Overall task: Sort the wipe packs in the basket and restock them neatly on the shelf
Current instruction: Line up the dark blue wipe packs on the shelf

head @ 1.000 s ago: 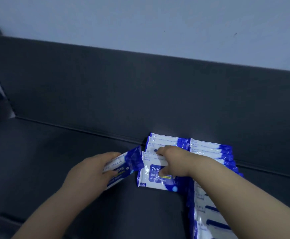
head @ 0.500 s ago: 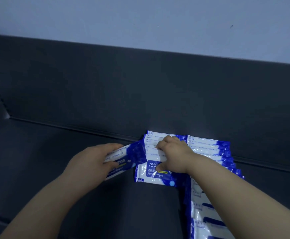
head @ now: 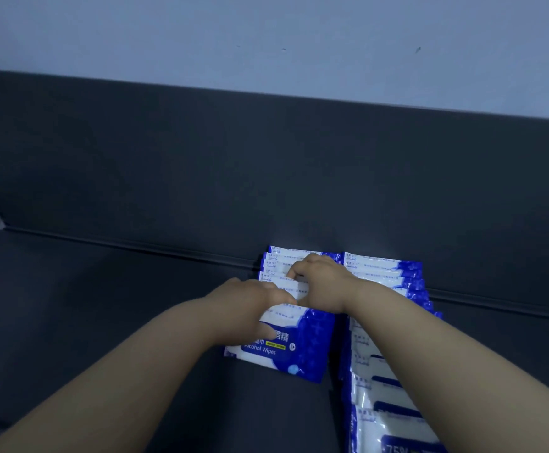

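Blue and white alcohol wipe packs lie in two overlapping rows on a dark surface. The left row (head: 274,266) reaches the back wall; the right row (head: 381,380) runs toward me. My left hand (head: 250,308) presses a wipe pack (head: 299,348) onto the front of the left row, thumb on its printed face. My right hand (head: 319,282) rests on the packs just behind it, fingers curled over their edges. My right forearm hides part of the right row. No basket is in view.
The dark shelf surface (head: 103,322) stretches to the left of the packs, bounded by a dark back panel (head: 266,174) with a seam along its base. A pale wall (head: 266,34) rises above it.
My left hand has carried its pack rightward and laid it onto the front of the left row. My right hand has shifted slightly back along the row.
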`<state>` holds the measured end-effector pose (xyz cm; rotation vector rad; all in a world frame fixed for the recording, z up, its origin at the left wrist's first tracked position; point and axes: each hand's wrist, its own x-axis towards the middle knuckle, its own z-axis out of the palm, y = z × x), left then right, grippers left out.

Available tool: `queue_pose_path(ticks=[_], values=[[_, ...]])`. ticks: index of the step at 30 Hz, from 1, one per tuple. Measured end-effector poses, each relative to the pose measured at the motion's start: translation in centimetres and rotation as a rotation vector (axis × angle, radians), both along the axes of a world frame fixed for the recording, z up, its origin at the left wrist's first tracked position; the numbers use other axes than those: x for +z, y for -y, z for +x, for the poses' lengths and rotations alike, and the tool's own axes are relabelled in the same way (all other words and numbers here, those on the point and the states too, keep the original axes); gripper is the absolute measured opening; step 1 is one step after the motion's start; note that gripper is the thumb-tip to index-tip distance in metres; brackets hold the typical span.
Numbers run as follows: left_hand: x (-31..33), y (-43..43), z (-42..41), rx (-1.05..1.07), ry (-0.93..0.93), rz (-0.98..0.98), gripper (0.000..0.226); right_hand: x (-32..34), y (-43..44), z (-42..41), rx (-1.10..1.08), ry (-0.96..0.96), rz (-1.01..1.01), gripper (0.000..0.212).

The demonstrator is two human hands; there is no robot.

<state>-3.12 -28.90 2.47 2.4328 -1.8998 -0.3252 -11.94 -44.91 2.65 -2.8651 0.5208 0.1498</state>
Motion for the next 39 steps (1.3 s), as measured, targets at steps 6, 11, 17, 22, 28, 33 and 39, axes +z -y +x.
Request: queue_pose_path(ticks=[6,11,17,22,28,33,39], values=[[-1.1,0.3,-0.2,0.005,-0.111,-0.082,0.063,0.3,1.2,-0.4,-0.016,0.015,0.231,0.045],[-2.5,0.1,-1.6,-0.025,0.04,-0.139,0.064,0.7,2.3,-0.9,-0.191,0.234,0.393,0.029],[-5.5,-0.3,-1.7,-0.112,0.099,-0.423,0.055,0.2,2.3,-0.3,-0.239,0.284,0.247,0.003],[-7.0,-0.8,-1.4,-0.138,0.192,-0.64,0.046,0.1,1.9,0.1,-0.249,0.239,0.259,0.006],[-7.1,-1.1,-2.0,-0.231,0.328,-0.785,0.042,0.4,1.4,0.7,-0.331,0.138,0.135,0.016],[-6.5,-1.5,-2.5,-0.327,0.406,-0.763,0.027,0.0,1.0,0.1,-0.315,0.295,0.185,0.017],[-6.8,-1.6,-2.8,-0.405,0.43,-0.748,0.03,-0.5,1.0,-0.6,-0.292,0.236,0.22,0.027]])
